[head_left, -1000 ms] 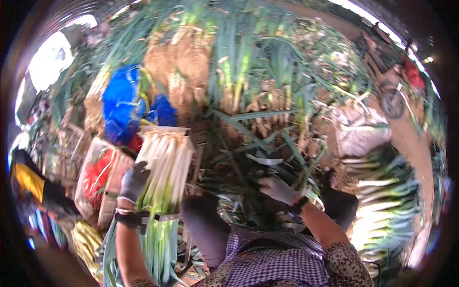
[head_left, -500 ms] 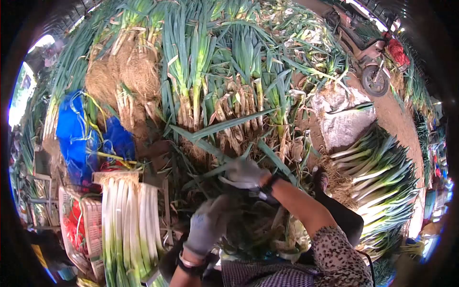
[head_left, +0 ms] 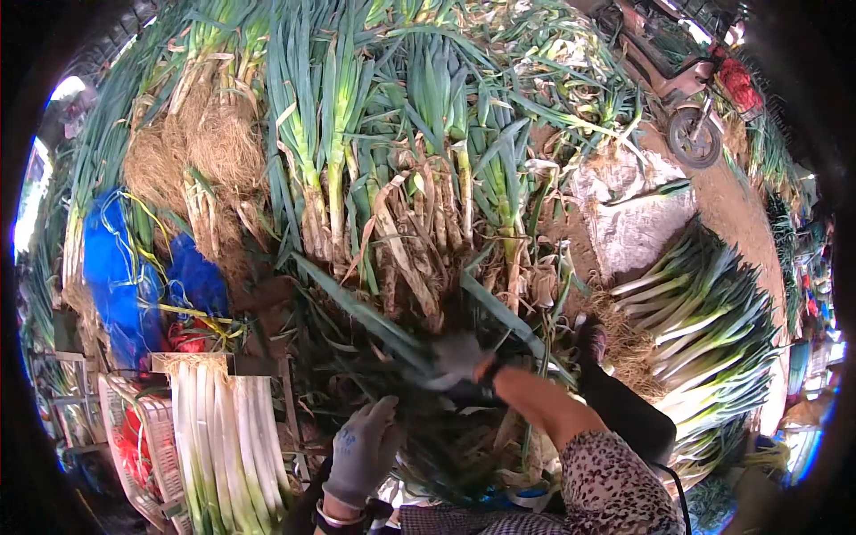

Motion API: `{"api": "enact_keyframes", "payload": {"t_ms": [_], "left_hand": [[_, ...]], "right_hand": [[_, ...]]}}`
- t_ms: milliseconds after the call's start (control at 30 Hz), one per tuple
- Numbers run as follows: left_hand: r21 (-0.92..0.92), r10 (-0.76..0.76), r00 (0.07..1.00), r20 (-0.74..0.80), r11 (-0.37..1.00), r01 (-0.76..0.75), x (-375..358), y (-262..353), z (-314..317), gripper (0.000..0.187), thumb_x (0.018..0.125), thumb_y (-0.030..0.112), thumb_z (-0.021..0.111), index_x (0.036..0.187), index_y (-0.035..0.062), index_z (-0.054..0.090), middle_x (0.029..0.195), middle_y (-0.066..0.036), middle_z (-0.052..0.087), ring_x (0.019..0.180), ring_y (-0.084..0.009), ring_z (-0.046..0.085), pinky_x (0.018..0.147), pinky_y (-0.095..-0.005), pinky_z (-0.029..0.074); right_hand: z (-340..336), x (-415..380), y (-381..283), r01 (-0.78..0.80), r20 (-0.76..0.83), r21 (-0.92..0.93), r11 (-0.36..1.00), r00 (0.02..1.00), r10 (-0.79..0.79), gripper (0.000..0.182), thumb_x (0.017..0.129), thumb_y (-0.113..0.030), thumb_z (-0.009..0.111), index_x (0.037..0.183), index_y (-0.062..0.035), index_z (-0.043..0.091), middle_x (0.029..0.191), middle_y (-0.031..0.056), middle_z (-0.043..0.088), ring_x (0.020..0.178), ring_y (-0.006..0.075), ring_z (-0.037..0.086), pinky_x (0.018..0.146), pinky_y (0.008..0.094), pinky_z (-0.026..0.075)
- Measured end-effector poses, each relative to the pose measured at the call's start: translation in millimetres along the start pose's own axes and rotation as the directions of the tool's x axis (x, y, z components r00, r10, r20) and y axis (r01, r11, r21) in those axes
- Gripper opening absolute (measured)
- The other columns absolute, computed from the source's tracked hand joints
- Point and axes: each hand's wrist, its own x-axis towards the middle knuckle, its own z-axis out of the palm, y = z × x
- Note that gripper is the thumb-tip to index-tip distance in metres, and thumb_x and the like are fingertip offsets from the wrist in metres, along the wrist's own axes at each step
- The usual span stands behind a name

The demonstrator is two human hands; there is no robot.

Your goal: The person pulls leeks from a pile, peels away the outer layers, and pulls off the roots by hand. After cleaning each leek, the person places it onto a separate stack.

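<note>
My right hand (head_left: 459, 358), in a pale glove, is smeared by motion. It is at the lower end of a long green leek leaf (head_left: 361, 312); whether it grips the leaf I cannot make out. My left hand (head_left: 361, 453), gloved in grey-white with blue print, is lower and to the left, above my lap. Its fingers are loosely bent, the thumb apart, and nothing shows in them. Ahead of both hands stand untrimmed leeks (head_left: 419, 223) with brown, dry outer skins. Left of my left hand, cleaned white leeks (head_left: 227, 428) lie side by side, root ends at a small board (head_left: 254, 365).
A pinkish plastic crate (head_left: 169, 419) with red netting stands at the left, below blue bags (head_left: 116, 276). More leeks (head_left: 704, 330) are fanned out at the right, near a white sack (head_left: 633, 223). A scooter (head_left: 691, 116) is parked at the far right.
My right hand has shifted down and slightly right; my left hand has lowered and moved left. A leaf that lay across the untrimmed leeks is gone from there. The view has shifted slightly.
</note>
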Motion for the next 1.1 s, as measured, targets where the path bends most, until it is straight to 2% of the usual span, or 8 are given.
{"api": "enact_keyframes", "payload": {"t_ms": [133,267,433,567,667,800,1033,1100], "left_hand": [[0.038,0.062,0.998,0.005,0.997,-0.062,0,7,22,0.032,0.082,0.013,0.063,0.113,0.0047,0.059,0.094,-0.016,0.064,0.088,-0.035,0.062,0.075,-0.0411,0.05],[0.098,0.127,0.988,0.093,0.986,-0.136,3,15,34,0.036,0.083,0.015,0.065,0.117,0.0035,0.059,0.103,-0.018,0.064,0.093,-0.0371,0.062,0.078,-0.0412,0.052],[0.055,0.044,0.984,0.171,0.997,-0.054,15,23,24,0.036,0.084,0.019,0.062,0.116,0.0038,0.058,0.099,-0.017,0.064,0.092,-0.0366,0.062,0.078,-0.0433,0.05],[0.085,0.055,0.994,0.094,0.994,-0.063,21,4,23,0.029,0.085,0.011,0.063,0.113,0.0027,0.06,0.101,-0.015,0.065,0.093,-0.031,0.064,0.079,-0.0383,0.051],[0.047,0.035,0.997,0.072,0.998,-0.038,25,-3,21,0.03,0.084,0.011,0.065,0.113,0.0034,0.062,0.106,-0.018,0.064,0.097,-0.0366,0.062,0.082,-0.0413,0.051],[0.025,0.042,0.993,0.107,0.999,-0.045,27,1,22,0.03,0.086,0.012,0.064,0.114,0.0035,0.061,0.104,-0.018,0.064,0.095,-0.0361,0.062,0.081,-0.0417,0.051],[0.086,0.022,0.986,0.165,0.996,-0.037,35,7,29,0.035,0.083,0.017,0.062,0.115,0.0037,0.058,0.096,-0.017,0.064,0.09,-0.0373,0.061,0.077,-0.0433,0.049],[0.084,0.068,0.988,0.137,0.993,-0.08,22,14,32,0.033,0.084,0.015,0.062,0.114,0.0026,0.059,0.098,-0.019,0.065,0.091,-0.0373,0.063,0.078,-0.0423,0.05]], "right_hand": [[42,-112,-48,0.026,-0.114,-0.06,0.998,0.993,-0.033,0.044,0.085,-0.048,0.055,0.088,-0.0072,0.07,0.083,0.0154,0.067,0.083,0.0323,0.067,0.073,0.0468,0.052],[6,-48,-6,0.077,0.513,0.181,0.98,0.843,-0.161,0.041,0.091,-0.042,0.05,0.104,-0.0073,0.066,0.1,0.0151,0.067,0.096,0.0334,0.064,0.079,0.0469,0.051],[-57,96,99,-0.124,-0.247,0.524,0.842,0.925,0.29,0.033,0.09,-0.019,0.057,0.12,-0.0038,0.058,0.095,0.0112,0.068,0.07,0.0268,0.065,0.061,0.0362,0.053],[49,217,227,-0.198,-0.097,-0.493,0.847,0.98,0.173,0.05,0.093,-0.015,0.052,0.141,-0.0077,0.042,0.118,0.0194,0.063,0.101,0.0331,0.064,0.084,0.0404,0.051],[17,205,216,-0.492,-0.101,0.199,0.847,0.85,0.517,0.047,0.089,-0.009,0.056,0.136,-0.0078,0.047,0.114,0.0158,0.063,0.098,0.0276,0.063,0.081,0.0359,0.051],[-66,144,154,-0.417,0.173,0.88,0.227,0.727,0.664,0.041,0.087,-0.013,0.063,0.126,-0.0048,0.054,0.104,0.0138,0.064,0.091,0.0214,0.061,0.077,0.0314,0.05],[-34,-46,-3,-0.133,0.13,0.991,0.008,0.98,0.147,0.04,0.092,-0.028,0.062,0.113,0.0052,0.06,0.108,0.0161,0.064,0.107,0.02,0.056,0.092,0.0335,0.045],[17,-80,-51,-0.129,0.183,0.979,-0.161,0.901,0.392,0.025,0.092,-0.02,0.06,0.103,0.0024,0.063,0.096,0.009,0.065,0.091,0.0178,0.059,0.08,0.032,0.048]]}}
